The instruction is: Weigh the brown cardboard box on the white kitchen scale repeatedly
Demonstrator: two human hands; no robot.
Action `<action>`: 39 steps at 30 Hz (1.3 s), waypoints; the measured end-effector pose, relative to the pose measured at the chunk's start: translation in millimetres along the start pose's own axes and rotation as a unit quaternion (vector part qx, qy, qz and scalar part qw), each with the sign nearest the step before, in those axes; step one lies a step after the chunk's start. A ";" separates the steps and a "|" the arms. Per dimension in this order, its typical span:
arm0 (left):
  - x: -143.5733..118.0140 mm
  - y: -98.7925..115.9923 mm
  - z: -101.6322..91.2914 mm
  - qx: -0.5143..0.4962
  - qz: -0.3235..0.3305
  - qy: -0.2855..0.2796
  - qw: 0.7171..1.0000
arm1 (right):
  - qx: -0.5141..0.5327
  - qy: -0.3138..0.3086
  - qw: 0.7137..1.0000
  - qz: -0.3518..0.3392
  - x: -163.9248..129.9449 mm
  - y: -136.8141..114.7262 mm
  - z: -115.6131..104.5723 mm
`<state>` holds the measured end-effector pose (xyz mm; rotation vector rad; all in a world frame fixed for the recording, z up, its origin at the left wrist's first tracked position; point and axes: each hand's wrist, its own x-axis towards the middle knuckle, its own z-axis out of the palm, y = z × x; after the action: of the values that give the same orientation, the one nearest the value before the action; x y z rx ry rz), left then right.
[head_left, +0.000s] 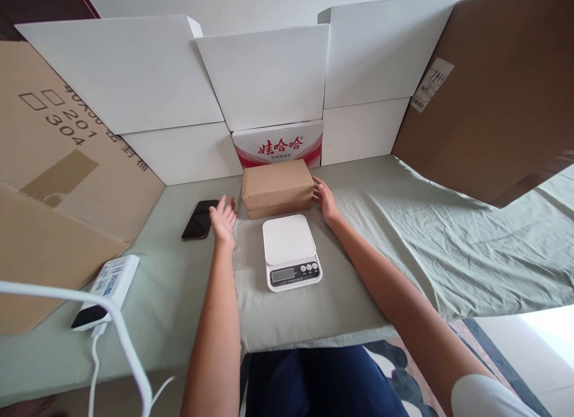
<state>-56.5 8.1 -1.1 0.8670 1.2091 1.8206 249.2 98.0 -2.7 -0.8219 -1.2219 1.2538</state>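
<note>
A closed brown cardboard box (278,192) lies on the green cloth, just behind a white kitchen scale (289,240). My right hand (324,201) is at the box's right end, fingers stretched along it and seemingly touching. To the left of the box, my left hand (223,221) is raised with spread fingers and nothing in it, a small gap away from the cardboard. Partly behind that hand lies a black smartphone (197,221). The scale's platform bears nothing, and its display looks blank.
White boxes (269,76) and a printed red-and-white carton (278,143) form a wall at the back. Large cardboard boxes (488,100) flank both sides. At left lie a white power bank (110,291) and a white cable (121,327). The cloth (430,237) is wrinkled at right.
</note>
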 end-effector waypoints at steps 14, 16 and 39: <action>-17.0 -2.8 38.6 0.045 0.008 -0.004 0.999 | -0.076 -0.034 0.990 -0.111 -20.4 -13.7 28.3; -28.2 6.7 41.0 0.026 0.067 -0.026 0.997 | -0.094 -0.027 0.985 -0.144 -26.5 -24.7 28.2; -172.5 5.2 3.9 0.003 0.046 -0.004 0.999 | -0.154 -0.032 0.978 -0.140 -150.1 -41.7 -2.0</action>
<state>27.1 -142.2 -15.9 0.9453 1.1882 1.8851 277.8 -55.0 3.9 -0.8002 -1.5513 0.8801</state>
